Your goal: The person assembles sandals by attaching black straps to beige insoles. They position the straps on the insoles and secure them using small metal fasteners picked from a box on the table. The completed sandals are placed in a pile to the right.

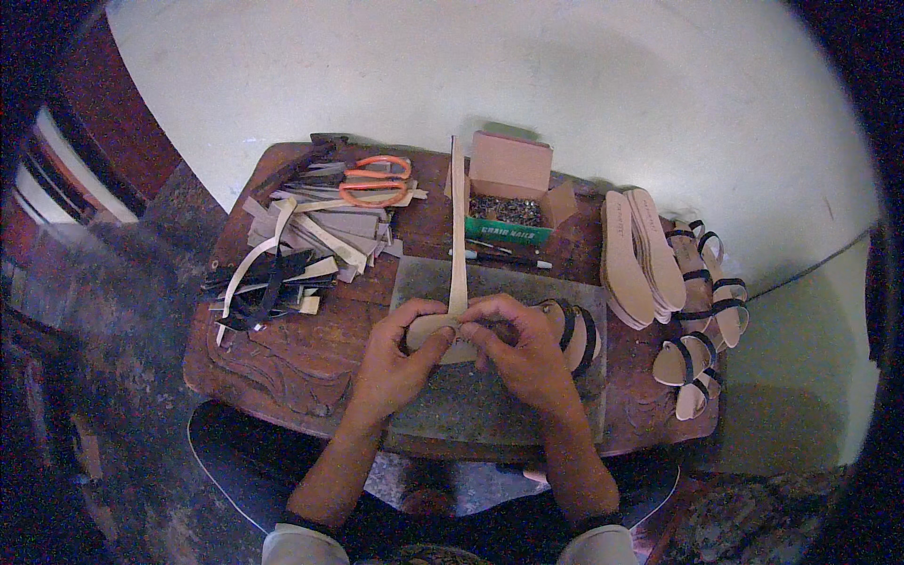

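A sandal [586, 341] with black straps lies sideways under both hands, its strapped end to the right. My left hand [391, 363] is closed round the beige sole at its left end, thumb on top. At the sole's far edge, the fingers of my right hand [518, 353] pinch the base of a long cream strip [459, 226], which runs away from me past the box. The fingertips cover the spot where strip and sole meet, so I cannot tell whether they are joined.
A grey mat [414, 410] lies on the wooden table [273, 363]. Orange-handled scissors [377, 182] rest on cut strips [325, 226] at left, near black straps [273, 282]. Behind stand an open nail box [508, 231] and a pen [513, 261]. Right: stacked soles [626, 254], strapped sandals [697, 363].
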A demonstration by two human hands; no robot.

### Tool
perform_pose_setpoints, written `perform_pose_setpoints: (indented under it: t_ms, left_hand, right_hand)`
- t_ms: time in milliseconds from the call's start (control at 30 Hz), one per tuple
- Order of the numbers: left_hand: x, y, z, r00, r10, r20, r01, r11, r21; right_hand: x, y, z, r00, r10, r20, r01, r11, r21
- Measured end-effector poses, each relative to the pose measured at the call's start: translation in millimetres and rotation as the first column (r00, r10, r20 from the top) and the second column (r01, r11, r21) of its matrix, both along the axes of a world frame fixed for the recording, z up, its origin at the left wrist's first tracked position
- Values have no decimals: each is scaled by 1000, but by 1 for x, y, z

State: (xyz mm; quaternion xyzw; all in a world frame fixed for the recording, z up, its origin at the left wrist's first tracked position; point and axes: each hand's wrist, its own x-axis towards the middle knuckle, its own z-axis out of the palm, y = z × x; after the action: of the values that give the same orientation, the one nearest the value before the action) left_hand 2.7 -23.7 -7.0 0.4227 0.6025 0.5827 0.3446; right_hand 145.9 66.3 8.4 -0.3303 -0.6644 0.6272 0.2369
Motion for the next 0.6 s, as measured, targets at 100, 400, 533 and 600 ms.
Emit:
perform_pose_setpoints:
  t_ms: [100, 400, 533, 600]
  left_hand:
    - [1, 0, 0, 1000, 2, -8, -2, 1000, 14]
    - [1, -1, 1, 999, -10, 46, 11, 1000, -19]
    - [1, 2, -3, 1000, 16, -14, -15, 998, 58]
    - [2, 3, -3, 1000, 18, 20, -18, 999, 46]
  right_hand:
    - [-2, -1, 2, 998, -62, 25, 62, 998, -7]
    - [-2, -1, 1, 999, -39, -24, 39, 999, 29]
    - [-2, 0, 0, 1000, -19, -7, 19, 998, 56]
    - [-3, 0, -3, 999, -38, -34, 42, 993, 114]
